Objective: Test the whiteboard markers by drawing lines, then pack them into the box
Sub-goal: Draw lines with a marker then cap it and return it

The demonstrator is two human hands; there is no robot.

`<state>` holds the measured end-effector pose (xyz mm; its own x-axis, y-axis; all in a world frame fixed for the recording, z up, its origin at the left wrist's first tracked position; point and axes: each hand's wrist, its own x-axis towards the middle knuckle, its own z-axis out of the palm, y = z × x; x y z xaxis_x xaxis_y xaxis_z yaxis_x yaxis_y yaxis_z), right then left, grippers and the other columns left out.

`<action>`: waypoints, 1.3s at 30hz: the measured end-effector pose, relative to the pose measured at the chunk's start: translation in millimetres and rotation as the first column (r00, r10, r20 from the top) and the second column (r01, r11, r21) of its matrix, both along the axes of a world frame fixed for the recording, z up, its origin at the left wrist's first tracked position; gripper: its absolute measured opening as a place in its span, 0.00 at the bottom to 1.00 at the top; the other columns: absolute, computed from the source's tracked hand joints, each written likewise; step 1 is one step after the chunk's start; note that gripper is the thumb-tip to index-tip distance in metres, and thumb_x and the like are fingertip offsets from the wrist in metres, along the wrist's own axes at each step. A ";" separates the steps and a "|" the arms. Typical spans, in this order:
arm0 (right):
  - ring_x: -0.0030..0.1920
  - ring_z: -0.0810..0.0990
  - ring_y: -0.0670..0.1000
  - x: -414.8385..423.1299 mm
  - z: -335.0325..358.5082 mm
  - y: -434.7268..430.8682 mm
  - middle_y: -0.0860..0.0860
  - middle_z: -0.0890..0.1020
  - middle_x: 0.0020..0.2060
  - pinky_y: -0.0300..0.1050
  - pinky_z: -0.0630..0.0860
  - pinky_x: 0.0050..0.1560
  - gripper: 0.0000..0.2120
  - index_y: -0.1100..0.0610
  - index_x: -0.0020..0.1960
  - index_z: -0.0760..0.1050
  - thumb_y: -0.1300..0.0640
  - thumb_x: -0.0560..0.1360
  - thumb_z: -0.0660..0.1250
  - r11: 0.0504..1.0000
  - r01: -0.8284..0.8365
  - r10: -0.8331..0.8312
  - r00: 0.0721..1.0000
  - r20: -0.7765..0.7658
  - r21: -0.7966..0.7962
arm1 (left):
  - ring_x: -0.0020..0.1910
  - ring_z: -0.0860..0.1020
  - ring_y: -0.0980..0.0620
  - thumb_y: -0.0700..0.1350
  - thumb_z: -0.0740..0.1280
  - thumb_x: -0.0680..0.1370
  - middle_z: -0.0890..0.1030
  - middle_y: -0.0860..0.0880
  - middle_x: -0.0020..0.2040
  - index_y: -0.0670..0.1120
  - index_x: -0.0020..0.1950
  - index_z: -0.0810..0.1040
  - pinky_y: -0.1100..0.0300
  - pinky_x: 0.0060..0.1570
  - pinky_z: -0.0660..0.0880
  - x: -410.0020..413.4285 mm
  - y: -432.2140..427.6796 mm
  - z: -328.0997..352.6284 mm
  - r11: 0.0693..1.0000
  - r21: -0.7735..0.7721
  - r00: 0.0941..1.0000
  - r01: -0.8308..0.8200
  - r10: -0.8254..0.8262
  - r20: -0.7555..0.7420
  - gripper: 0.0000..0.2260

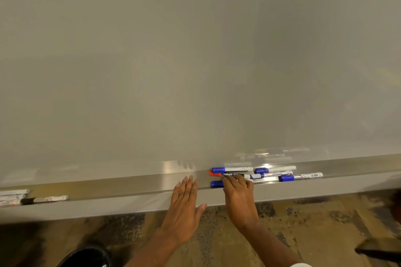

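A blank whiteboard (195, 60) fills most of the view. On its metal tray (130, 184) lies a cluster of several markers: blue-capped ones (232, 169) (300, 177) and a black marker with a red cap (225, 174). My right hand (239, 197) reaches onto this cluster, its fingertips resting on the black marker and covering part of a blue-capped one (217, 184). Whether the fingers grip it cannot be told. My left hand (184, 206) lies flat with straight fingers on the tray's edge, left of the markers, holding nothing. No box is in view.
More markers (45, 199) lie at the tray's far left end, one with a black cap. Below the tray is a mottled brown floor (303, 223). A dark shoe (86, 257) shows at the bottom left. A dark object (382, 251) sits at the lower right.
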<state>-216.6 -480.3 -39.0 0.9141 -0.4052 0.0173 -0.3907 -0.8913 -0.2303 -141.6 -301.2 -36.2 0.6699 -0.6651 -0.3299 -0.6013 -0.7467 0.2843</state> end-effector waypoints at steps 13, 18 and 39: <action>0.55 0.79 0.51 12.1 -1.3 0.1 0.48 0.83 0.52 0.49 0.77 0.57 0.19 0.50 0.58 0.81 0.57 0.68 0.78 0.988 -0.131 0.110 0.966 0.234 0.077 | 0.79 0.31 0.56 0.68 0.34 0.79 0.33 0.56 0.81 0.53 0.83 0.36 0.58 0.76 0.29 1.3 1.7 0.4 0.996 -0.057 0.996 -0.063 0.058 -0.072 0.35; 0.52 0.80 0.53 25.1 14.1 16.7 0.49 0.84 0.50 0.50 0.79 0.54 0.16 0.52 0.55 0.82 0.59 0.68 0.78 0.988 -0.097 0.051 0.942 0.332 0.123 | 0.80 0.48 0.61 0.60 0.52 0.84 0.50 0.63 0.79 0.57 0.83 0.54 0.64 0.75 0.47 3.0 -1.5 20.7 0.886 -0.333 0.943 -0.324 0.273 -0.191 0.27; 0.52 0.81 0.46 46.3 171.8 103.7 0.42 0.82 0.50 0.38 0.78 0.52 0.13 0.49 0.59 0.80 0.60 0.76 0.71 0.658 -0.280 -0.212 0.822 0.529 0.698 | 0.59 0.83 0.45 0.44 0.67 0.82 0.86 0.42 0.56 0.41 0.59 0.84 0.51 0.64 0.76 39.7 40.2 179.0 0.204 -0.482 0.493 -0.852 0.003 -0.870 0.10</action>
